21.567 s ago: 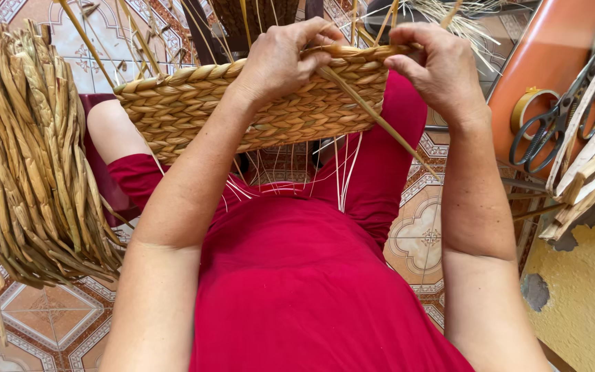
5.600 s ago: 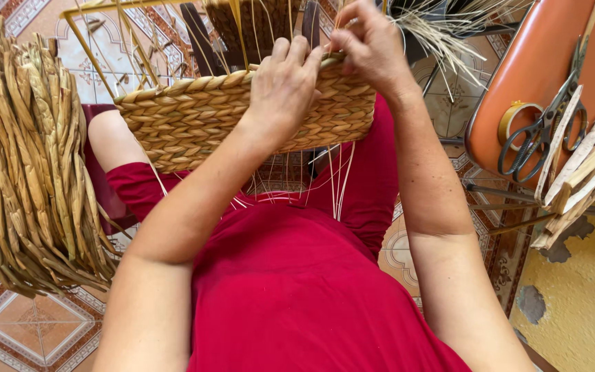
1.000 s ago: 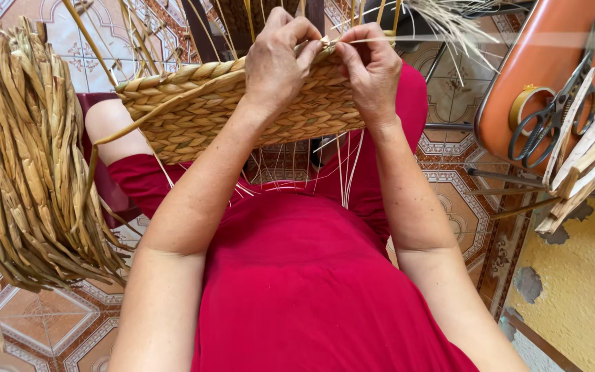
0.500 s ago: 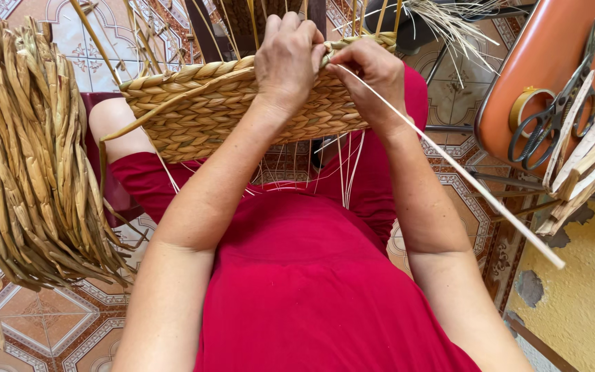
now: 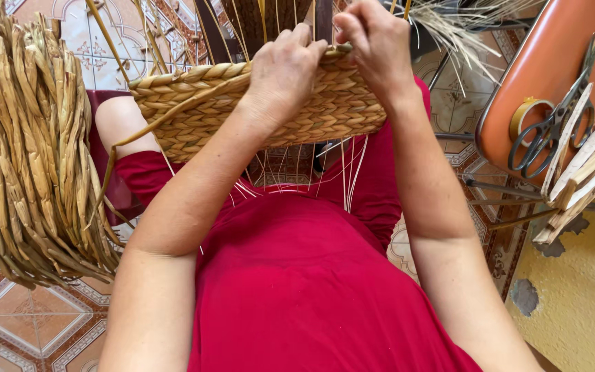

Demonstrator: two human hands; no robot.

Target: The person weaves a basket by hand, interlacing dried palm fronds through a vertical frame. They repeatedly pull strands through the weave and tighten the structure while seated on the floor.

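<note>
Tiled floor (image 5: 43, 324), hands (image 5: 284, 72) on basket (image 5: 194, 110)

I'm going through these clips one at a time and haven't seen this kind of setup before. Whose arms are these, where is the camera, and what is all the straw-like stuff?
The camera sits on a person's head and looks down, so you see their own red-clothed lap and both bare arms. No machine is involved. The left hand lies over the top edge of a half-woven basket propped on the lap. The right hand pinches at that same rim, where thin upright stakes stick out. To the person's left hangs a big bundle of dried plant strands. To the right, an orange seat carries scissors, a roll of tape and some wooden strips. Below is a patterned tile floor.
</note>
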